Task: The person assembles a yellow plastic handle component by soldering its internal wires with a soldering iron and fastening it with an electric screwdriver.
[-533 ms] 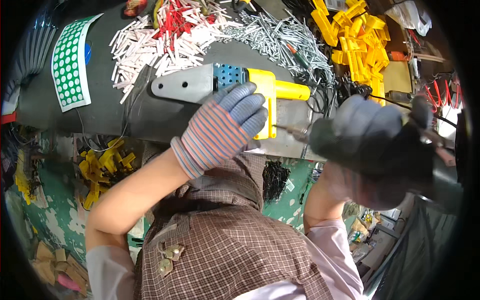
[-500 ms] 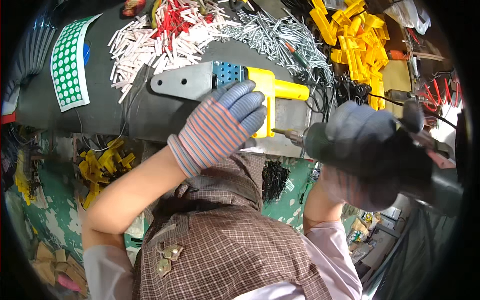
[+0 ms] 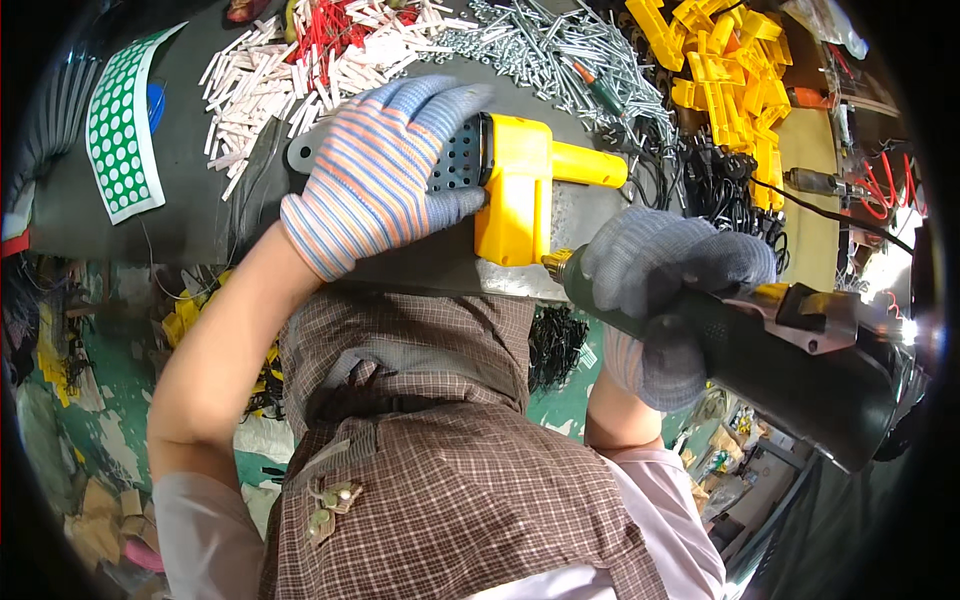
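My gloved left hand (image 3: 385, 170) is wrapped over the middle of a yellow-handled tool lying on the bench. The tool has a yellow housing (image 3: 518, 190) with a round handle, a dark perforated collar (image 3: 458, 160) and a flat grey plate (image 3: 301, 153) with a hole, mostly hidden under the glove. In my gloved right hand (image 3: 665, 275) is a dark power screwdriver (image 3: 790, 365), held slanting, its brassy nose against or very close to the housing's lower right edge. The bit's tip is not visible.
Behind the tool lie piles of white sleeves (image 3: 255, 85), red pieces (image 3: 335, 40) and long screws (image 3: 550, 65). Yellow plastic shells (image 3: 730, 85) and black cords (image 3: 715, 190) are heaped at right. A green-dotted sticker sheet (image 3: 125, 135) lies at left.
My left hand has moved left from the yellow housing onto the collar and plate. The screwdriver has come left up to the housing, and the housing has turned a little.
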Motion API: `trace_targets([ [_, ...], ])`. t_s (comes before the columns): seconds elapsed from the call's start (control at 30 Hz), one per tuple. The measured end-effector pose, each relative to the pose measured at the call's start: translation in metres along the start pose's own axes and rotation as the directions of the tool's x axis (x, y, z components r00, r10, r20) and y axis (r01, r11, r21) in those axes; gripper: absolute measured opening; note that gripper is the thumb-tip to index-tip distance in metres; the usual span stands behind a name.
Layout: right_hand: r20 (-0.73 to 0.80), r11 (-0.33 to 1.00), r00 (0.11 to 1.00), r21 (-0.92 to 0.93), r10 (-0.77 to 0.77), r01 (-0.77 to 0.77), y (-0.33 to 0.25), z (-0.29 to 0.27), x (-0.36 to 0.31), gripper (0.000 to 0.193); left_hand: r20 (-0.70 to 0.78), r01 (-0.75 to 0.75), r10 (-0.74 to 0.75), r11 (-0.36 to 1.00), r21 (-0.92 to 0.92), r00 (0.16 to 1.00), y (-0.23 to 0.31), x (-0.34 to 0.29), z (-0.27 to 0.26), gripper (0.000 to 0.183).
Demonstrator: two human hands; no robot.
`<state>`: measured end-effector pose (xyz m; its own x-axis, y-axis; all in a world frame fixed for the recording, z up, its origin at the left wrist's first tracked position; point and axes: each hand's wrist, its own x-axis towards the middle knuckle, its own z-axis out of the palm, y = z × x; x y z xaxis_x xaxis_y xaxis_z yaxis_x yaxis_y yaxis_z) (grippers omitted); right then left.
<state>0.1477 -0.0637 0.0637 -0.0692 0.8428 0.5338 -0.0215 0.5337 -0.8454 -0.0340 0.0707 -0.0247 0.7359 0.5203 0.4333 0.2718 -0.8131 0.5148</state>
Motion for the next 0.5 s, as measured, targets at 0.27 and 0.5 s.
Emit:
trace_targets([
  [0.27, -0.213, 0.998, 0.975, -0.018, 0.055, -0.060, -0.009, 0.008, -0.016, 0.072, -0.037, 0.001, 0.000, 0.999, 0.041, 0.999, 0.003, -0.003, 0.002, 0.066],
  [0.5, -0.046, 1.000, 0.999, 0.007, 0.017, -0.017, -0.015, 0.031, 0.010, 0.053, -0.072, 0.008, -0.003, 0.998, 0.070, 0.997, 0.003, -0.007, 0.006, 0.064],
])
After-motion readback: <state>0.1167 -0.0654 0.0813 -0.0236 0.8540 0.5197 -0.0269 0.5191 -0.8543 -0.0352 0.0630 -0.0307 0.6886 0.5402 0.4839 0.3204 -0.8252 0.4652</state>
